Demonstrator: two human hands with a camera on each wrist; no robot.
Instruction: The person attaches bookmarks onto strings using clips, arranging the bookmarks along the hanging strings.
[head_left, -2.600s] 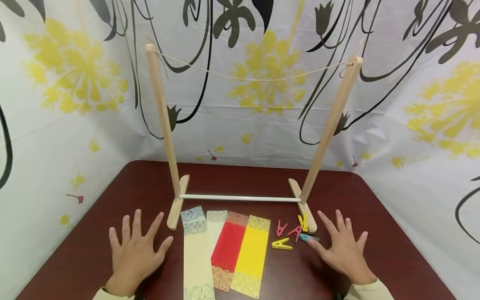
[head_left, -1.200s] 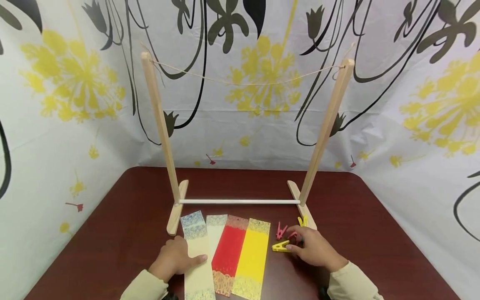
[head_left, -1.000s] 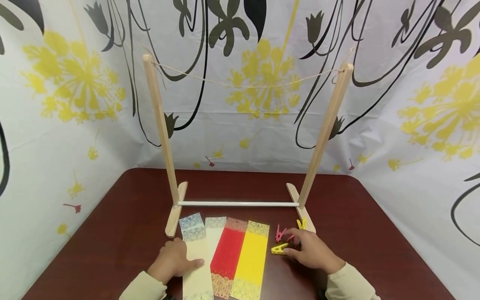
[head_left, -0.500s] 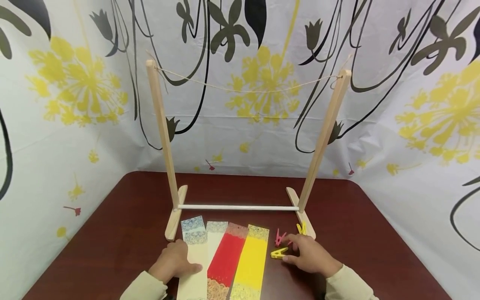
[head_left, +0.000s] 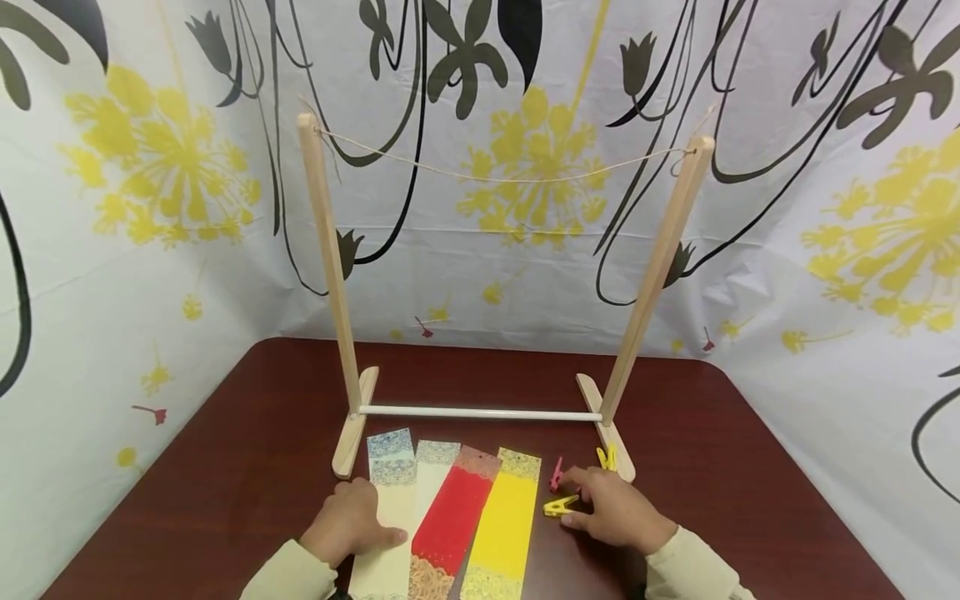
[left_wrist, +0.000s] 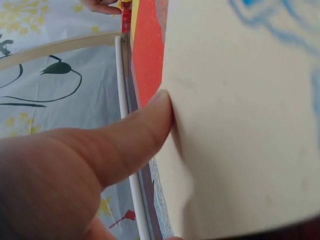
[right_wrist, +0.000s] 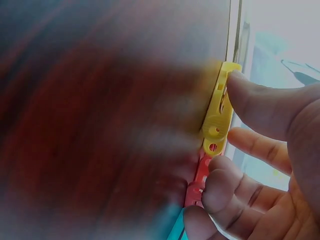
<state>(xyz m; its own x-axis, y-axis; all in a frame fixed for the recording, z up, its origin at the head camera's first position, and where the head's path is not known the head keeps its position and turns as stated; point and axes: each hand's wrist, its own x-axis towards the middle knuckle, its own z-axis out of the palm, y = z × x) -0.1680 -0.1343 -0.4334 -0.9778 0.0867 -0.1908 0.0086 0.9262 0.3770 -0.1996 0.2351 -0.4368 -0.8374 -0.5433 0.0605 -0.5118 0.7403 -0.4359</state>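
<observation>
Two hands at work beneath a wooden stand (head_left: 327, 250). The left hand (head_left: 348, 525) grips the cream strip (head_left: 393, 500) across its width, thumb at one edge and the other fingers bent toward the opposite edge; the slight buckle near the thumb suggests a squeeze that frees the strip from the surface. Beside it lie a white strip (head_left: 435, 473), a red strip (head_left: 459, 512) and a yellow strip (head_left: 505, 521), fanned and partly overlapping, presumably to keep each within reach. The right hand (head_left: 618, 508) meets the clothespins with its fingers apart: the thumb touches the near yellow clothespin (right_wrist: 215, 125), while other fingers lie against the red one (right_wrist: 202, 172); no firm pinch shows. The pins are grouped at that side, probably for convenience. A slack cord (head_left: 510, 181) joins the post tops, and a white rod (head_left: 480, 412) braces the feet. The tabletop (head_left: 187, 467) is dark reddish-brown; flower-patterned cloth (head_left: 450, 275) encloses it.
</observation>
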